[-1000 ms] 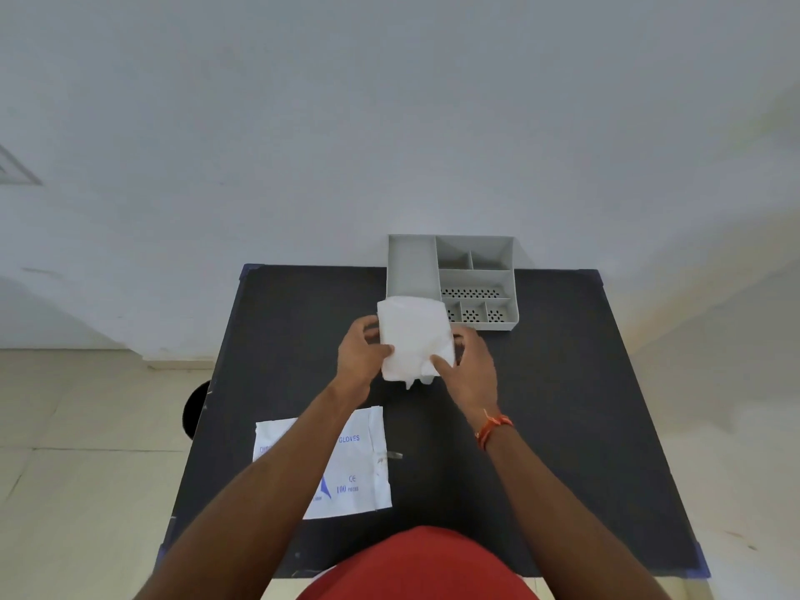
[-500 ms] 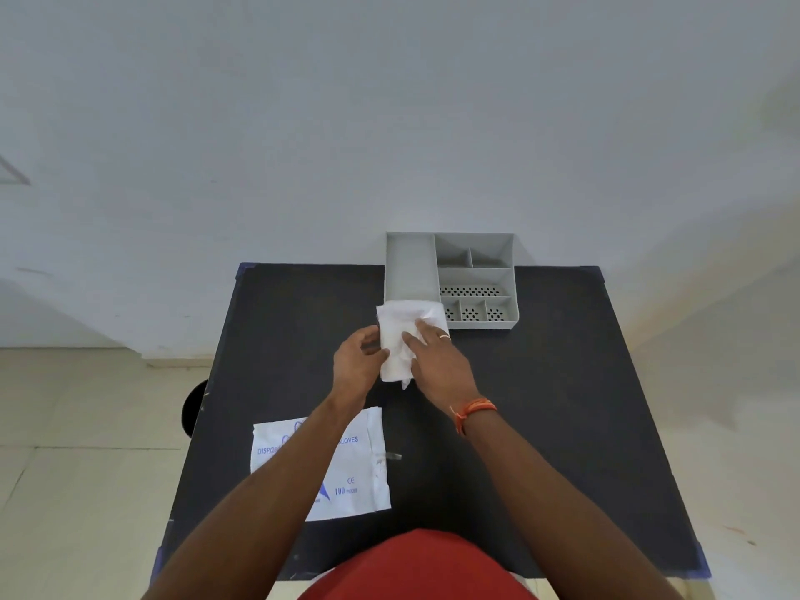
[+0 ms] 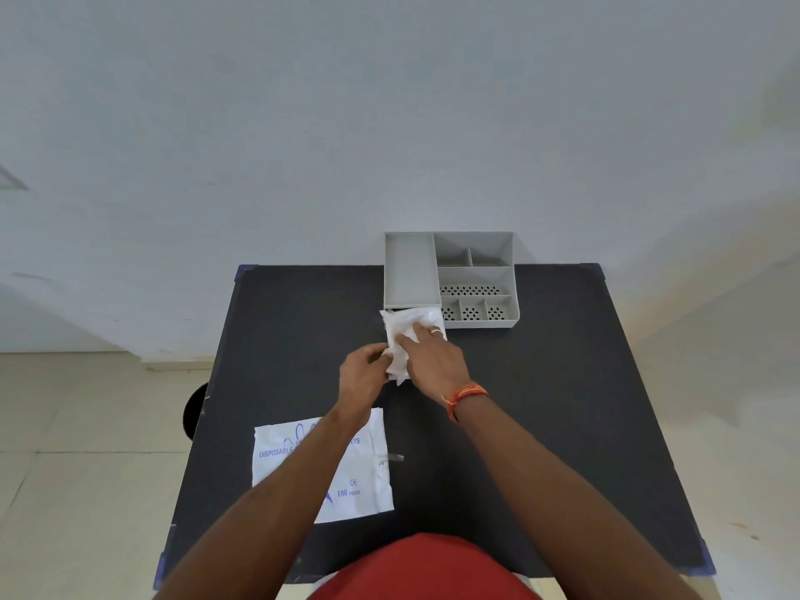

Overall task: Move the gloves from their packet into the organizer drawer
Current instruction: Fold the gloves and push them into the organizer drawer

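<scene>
Resting on the black table (image 3: 541,426), a grey organizer (image 3: 450,279) sits at the far edge — its long left compartment and its small right compartments show nothing inside. Drawer is hidden under the white gloves (image 3: 404,339), bunched at the organizer's near left end. Flat glove packet (image 3: 359,474) lies near the front-left, partly under the left forearm. Right hand (image 3: 433,361) presses open-fingered on the wad — left hand (image 3: 361,374) pinches its near edge.

One head-worn wide-angle view looks forward and steeply down from above the near edge of the desk (image 3: 541,383), close over it, toward the wall (image 3: 389,123) behind.
</scene>
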